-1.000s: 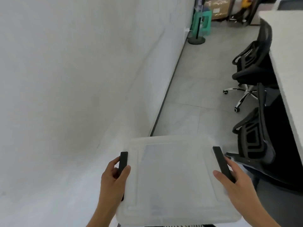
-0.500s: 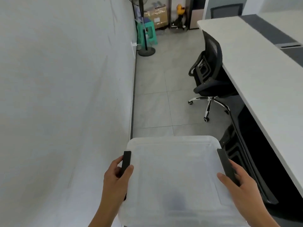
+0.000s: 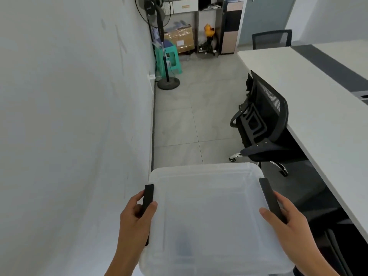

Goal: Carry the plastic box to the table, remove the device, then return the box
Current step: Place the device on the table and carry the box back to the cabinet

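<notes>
Clearly the job is in its first stage: the plastic box [image 3: 211, 218], lid on, is in the air between both hands, not yet on the desk [image 3: 310, 100]. The left hand [image 3: 137, 220] has its grip closed around the black latch on the box's left side, thumb over the lid edge; the right hand [image 3: 286, 222] is closed the same way on the right latch. A dim dark shape shows through the cloudy lid, possibly the device, though I cannot tell. The desk lies ahead to the right, its near edge past a black office chair [image 3: 262, 124]. Setting down, opening, taking out the device and returning the box all remain.
</notes>
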Demonstrator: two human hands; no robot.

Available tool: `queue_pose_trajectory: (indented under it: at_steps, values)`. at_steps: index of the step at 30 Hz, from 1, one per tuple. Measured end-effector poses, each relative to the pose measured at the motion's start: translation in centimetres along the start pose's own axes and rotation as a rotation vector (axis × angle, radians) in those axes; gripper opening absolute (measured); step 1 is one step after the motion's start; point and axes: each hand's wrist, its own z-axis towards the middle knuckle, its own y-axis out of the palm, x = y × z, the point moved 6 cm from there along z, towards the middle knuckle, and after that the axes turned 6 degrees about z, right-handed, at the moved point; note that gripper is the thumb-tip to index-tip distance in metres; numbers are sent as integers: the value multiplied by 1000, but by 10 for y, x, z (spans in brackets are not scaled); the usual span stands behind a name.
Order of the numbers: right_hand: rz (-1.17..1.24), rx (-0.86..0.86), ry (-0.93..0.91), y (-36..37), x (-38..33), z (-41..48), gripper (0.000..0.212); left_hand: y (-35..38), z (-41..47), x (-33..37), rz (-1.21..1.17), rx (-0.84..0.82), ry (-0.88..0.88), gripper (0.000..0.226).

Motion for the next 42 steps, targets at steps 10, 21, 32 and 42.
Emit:
queue_pose_trajectory:
  at_steps: [10, 21, 32, 42]
  values:
    - [86, 166, 20, 61, -108, 177, 55, 45, 237, 148, 46, -148, 95, 32]
    - [125, 100, 25, 113, -184, 451, 55, 139, 463, 245, 74, -103, 55, 35]
    - [22, -28, -2, 173, -306, 699, 51, 198, 668, 349, 64, -6, 12, 36]
    - [87, 103, 5, 233, -402, 907, 53, 269, 916, 476, 47, -113, 85, 38]
